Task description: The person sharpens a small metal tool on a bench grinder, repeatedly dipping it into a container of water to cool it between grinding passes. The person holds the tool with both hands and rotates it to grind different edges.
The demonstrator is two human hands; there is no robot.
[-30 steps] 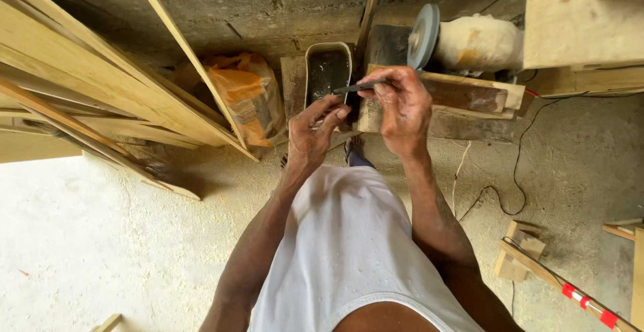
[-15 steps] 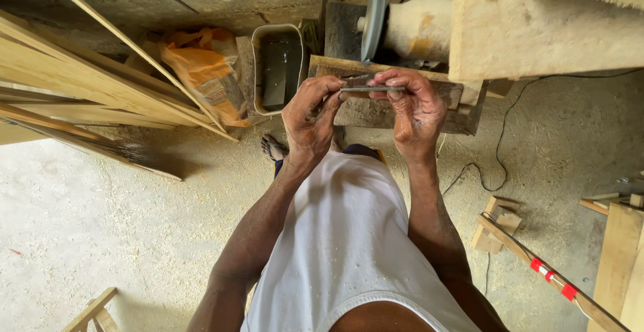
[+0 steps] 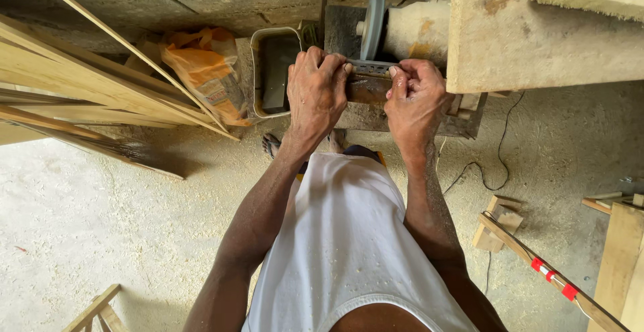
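Head view, hands (image 3: 365,94) gripping metal blade (image 3: 368,79), seemingly against grinding wheel (image 3: 372,22)

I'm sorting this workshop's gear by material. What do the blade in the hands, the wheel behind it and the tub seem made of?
Blade: looks like steel, grey with brown rust patches and slots along it, held by the left hand and right hand.
Wheel: probably abrasive stone, matte blue-grey disc.
Tub: possibly plastic, pale dull rim, dark inside.
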